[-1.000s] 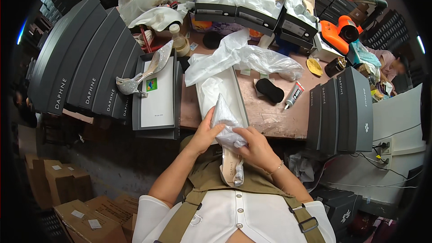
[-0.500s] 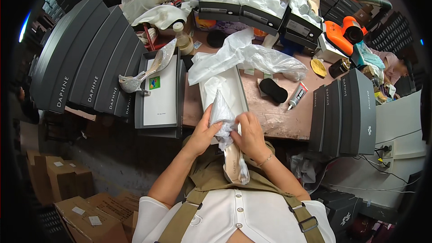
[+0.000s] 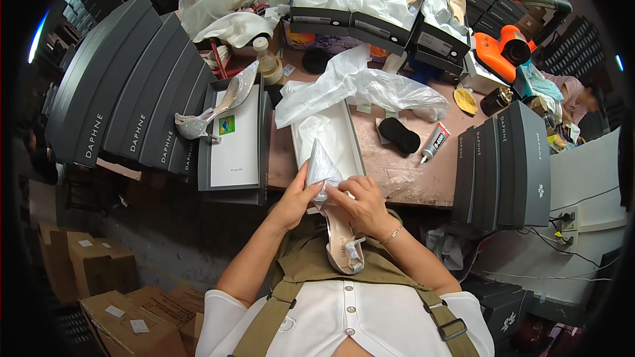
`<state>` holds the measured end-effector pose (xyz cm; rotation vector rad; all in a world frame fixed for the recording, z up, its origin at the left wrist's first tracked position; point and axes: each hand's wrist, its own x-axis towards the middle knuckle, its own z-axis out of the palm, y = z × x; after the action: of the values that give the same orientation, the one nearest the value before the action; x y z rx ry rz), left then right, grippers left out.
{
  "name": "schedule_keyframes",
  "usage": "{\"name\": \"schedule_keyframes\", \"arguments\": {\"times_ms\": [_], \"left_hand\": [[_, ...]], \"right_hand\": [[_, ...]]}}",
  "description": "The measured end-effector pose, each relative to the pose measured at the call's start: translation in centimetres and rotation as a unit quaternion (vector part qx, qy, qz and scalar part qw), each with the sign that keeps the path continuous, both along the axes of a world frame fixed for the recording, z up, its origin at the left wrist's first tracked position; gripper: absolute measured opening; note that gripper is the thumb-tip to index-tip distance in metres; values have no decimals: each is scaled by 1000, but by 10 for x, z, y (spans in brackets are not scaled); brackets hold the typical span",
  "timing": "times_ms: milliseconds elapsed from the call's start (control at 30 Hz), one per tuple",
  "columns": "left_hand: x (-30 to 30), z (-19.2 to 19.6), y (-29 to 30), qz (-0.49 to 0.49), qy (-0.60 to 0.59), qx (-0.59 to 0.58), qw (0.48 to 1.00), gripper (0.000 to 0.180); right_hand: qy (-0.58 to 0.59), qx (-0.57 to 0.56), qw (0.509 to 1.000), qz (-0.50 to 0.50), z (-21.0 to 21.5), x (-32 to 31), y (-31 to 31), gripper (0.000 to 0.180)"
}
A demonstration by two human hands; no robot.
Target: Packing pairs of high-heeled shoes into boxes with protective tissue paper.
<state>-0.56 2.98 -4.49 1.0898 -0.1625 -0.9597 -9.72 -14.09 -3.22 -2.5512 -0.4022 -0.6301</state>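
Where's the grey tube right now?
In the head view, right of centre, the grey tube lies on the table, just right of the black pad.

The open shoebox [image 3: 347,139] looks like smooth, matt card. Over its far end drapes thin, creased white tissue paper [image 3: 324,89]; beyond its right side lies a crumpled translucent sheet [image 3: 409,94] with a plastic-like gloss. At its near end, a shoe [image 3: 338,241] shows a smooth insole and wrinkled, faintly shiny wrap [image 3: 322,164]. Left of it, a glittery sandal [image 3: 239,89] sparkles; to its right, the bench [image 3: 423,182] looks dull and scuffed.
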Motion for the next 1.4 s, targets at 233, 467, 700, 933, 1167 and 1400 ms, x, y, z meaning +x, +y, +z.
{"name": "schedule_keyframes", "arguments": {"times_ms": [233, 467, 700, 933, 1167, 1400], "left_hand": [[-4, -12, -5, 9, -94, 26, 995, 66], [-6, 13, -10, -36, -270, 57, 960, 75], [-31, 5, -31, 188, -430, 158, 869, 63], [-41, -2, -46, 196, -299, 58, 932, 60], [-34, -8, -54, 248, -348, 95, 899, 54], [-30, -7, -64, 225, -306, 66, 923, 55]], "right_hand": [[85, 11, 995, -58, -4, 0, 5, 26], [114, 256, 950, -136, -17, 17, 11, 50], [34, 200, 975, -89, 4, 14, 6, 60], [64, 192, 975, -97, 7, -7, -7, 63], [39, 178, 978, -106, 3, -8, -6, 64], [48, 161, 979, -117, 5, -10, -7, 65]]}}
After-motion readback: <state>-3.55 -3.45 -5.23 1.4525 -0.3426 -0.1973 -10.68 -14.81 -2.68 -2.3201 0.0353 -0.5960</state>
